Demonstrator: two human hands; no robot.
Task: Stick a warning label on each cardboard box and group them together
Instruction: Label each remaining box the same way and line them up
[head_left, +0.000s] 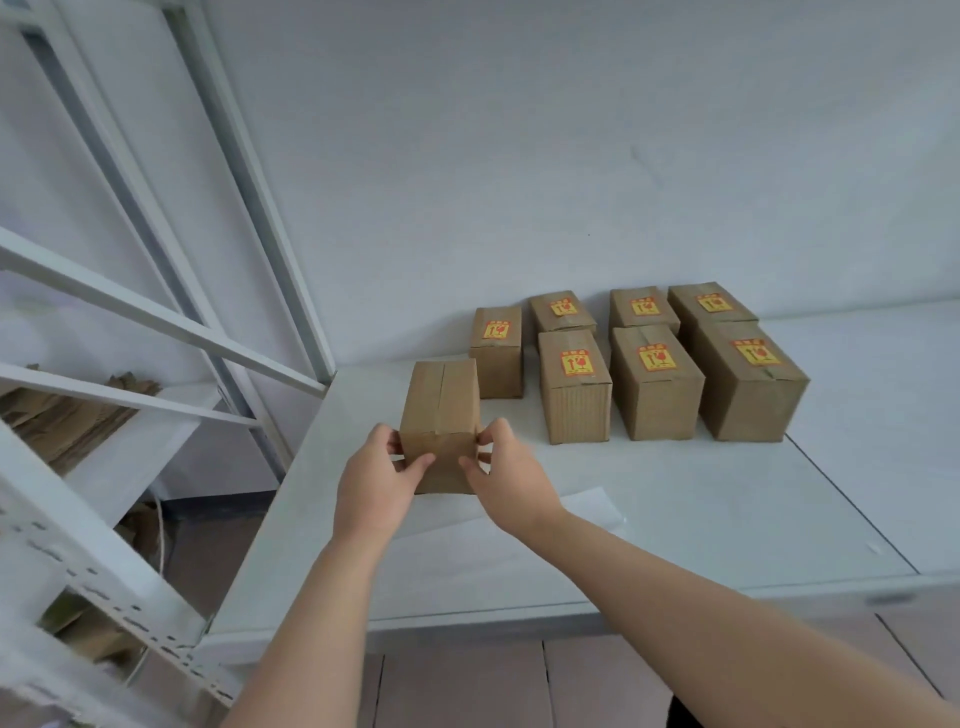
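both hands (441, 475) around unlabelled box (440, 415)

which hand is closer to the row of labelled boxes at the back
Right. The right hand grips the near right side of the unlabelled box, on the side facing the labelled boxes. The left hand grips its left side, farther from them.

Your left hand (375, 480) and right hand (506, 480) grip the near end of an unlabelled box (440, 415) from either side, on the table (675, 519). Behind it to the right stand seven labelled boxes (657, 382) near the wall (571, 156), each with a label (654, 358) on top. A sheet of paper (587, 506) lies under your right wrist. A rack of shelves (130, 415) stands left of the table.
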